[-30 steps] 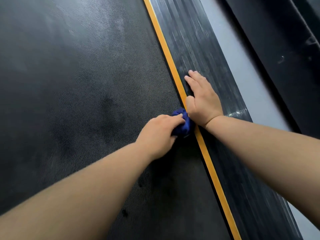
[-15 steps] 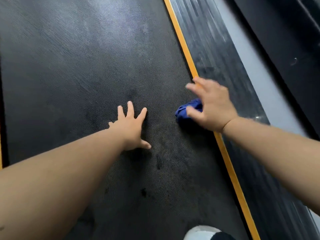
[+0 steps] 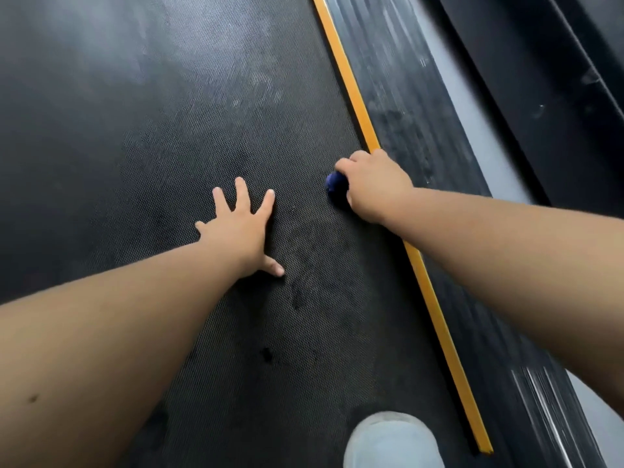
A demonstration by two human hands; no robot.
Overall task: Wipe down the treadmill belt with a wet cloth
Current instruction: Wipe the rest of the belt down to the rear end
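Near the right edge of the treadmill belt (image 3: 162, 140), just inside the yellow strip (image 3: 354, 96) that borders it, a small blue cloth (image 3: 335, 184) is seen bunched into a wad. Most of it is hidden beneath the right hand (image 3: 373, 184), so only a rounded dark-blue lump is shown at that hand's left side; whether it is wet cannot be told. The cloth is gripped by the curled fingers of that hand and held down against the belt, with the knuckles raised and the fingertips tucked out of sight. To the left, apart from the cloth, the left hand (image 3: 238, 228) is laid flat on the belt with nothing held, its fingers (image 3: 241, 194) straight and spread and the thumb stuck out to the right. The belt is shown as a black surface with a fine dotted weave, marked by pale smears toward the top and a few darker spots lower down. Beyond the yellow strip a black side rail (image 3: 405, 113) is seen, ribbed lengthwise and streaked with grey dust. Past it lie a plain grey band (image 3: 472, 130) and a dark panel (image 3: 540, 79) that is hard to make out. Both bare forearms are cut off by the frame edges. At the bottom a pale, rounded shoe toe (image 3: 391, 440), blurred, is cut off as well.
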